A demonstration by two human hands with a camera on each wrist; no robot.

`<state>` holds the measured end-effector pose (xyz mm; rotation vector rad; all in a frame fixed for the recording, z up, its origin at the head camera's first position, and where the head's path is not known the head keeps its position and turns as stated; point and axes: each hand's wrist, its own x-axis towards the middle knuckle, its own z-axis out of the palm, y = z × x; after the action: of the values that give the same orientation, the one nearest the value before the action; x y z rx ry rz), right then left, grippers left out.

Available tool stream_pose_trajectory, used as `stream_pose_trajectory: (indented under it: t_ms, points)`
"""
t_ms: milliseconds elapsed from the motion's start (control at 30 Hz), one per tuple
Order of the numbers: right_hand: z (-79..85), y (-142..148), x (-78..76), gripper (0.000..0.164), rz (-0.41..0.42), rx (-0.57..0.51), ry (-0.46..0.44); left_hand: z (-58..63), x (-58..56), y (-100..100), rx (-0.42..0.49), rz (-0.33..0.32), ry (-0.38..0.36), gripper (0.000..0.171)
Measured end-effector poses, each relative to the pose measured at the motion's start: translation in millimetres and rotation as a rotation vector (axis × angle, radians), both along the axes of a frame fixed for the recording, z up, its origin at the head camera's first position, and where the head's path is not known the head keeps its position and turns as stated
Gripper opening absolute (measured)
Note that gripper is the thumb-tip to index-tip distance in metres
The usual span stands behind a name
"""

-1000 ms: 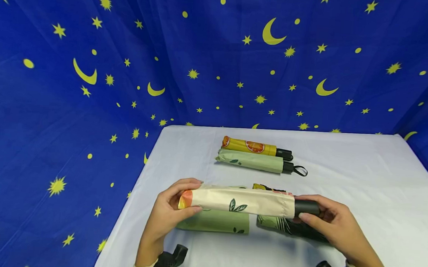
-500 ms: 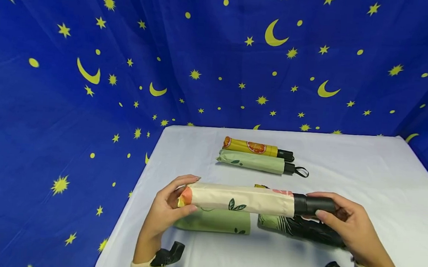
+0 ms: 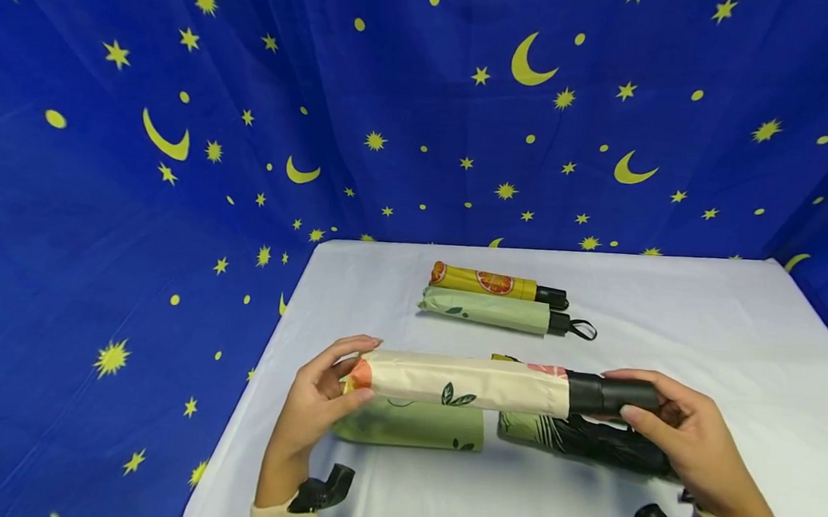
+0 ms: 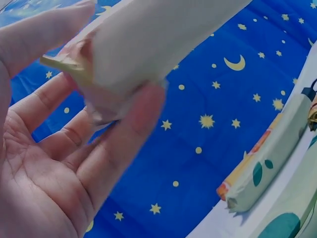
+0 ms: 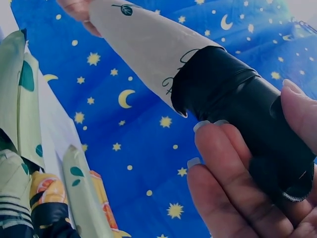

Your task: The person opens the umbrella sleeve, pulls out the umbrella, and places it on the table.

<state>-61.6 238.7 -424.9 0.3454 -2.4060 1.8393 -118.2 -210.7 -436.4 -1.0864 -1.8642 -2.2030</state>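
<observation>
A folded umbrella in a cream sleeve (image 3: 406,376) with leaf prints lies level above the table in the head view. My left hand (image 3: 303,407) holds the sleeve's orange-tinted left end between thumb and fingers; in the left wrist view that end (image 4: 106,94) looks crumpled. On the right, my right hand (image 3: 690,438) grips the black handle (image 3: 588,395), thumb in front and fingers behind. The right wrist view has the handle (image 5: 233,99) sticking out of the sleeve's mouth. Below lie a green leaf-printed piece (image 3: 424,427) and a dark umbrella (image 3: 610,448), both partly covered.
Farther back on the white table (image 3: 726,336) lie a yellow orange-print umbrella (image 3: 484,282) and a light green one (image 3: 489,312) with a black wrist loop. Another yellow-and-black item (image 3: 504,358) peeks out behind the held umbrella. Blue star-printed cloth (image 3: 424,115) stands behind and at the left.
My right hand has moved to the right with the handle, and more black shows beyond the sleeve's mouth. My left hand has shifted slightly left and up, still holding the sleeve end.
</observation>
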Motion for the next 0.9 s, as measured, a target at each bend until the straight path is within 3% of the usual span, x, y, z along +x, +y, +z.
stream_pose_trajectory:
  t_ms: [200,400,733,900]
  points:
    - [3.4,8,1.3,0.034,-0.03,0.034,0.014,-2.7,-0.6,-4,0.009,-0.042,-0.02,0.052]
    - [2.5,16,1.9,0.035,-0.026,0.005,0.001,-3.9,-2.1,-5,0.0,-0.03,0.013,0.046]
    - [1.6,20,4.1,0.035,-0.046,0.005,-0.008,-2.9,-2.1,-2,-0.027,-0.039,-0.007,0.048]
    - [0.5,21,4.6,0.036,-0.021,-0.05,0.006,-3.2,-0.7,-3,-0.003,-0.034,-0.015,0.046]
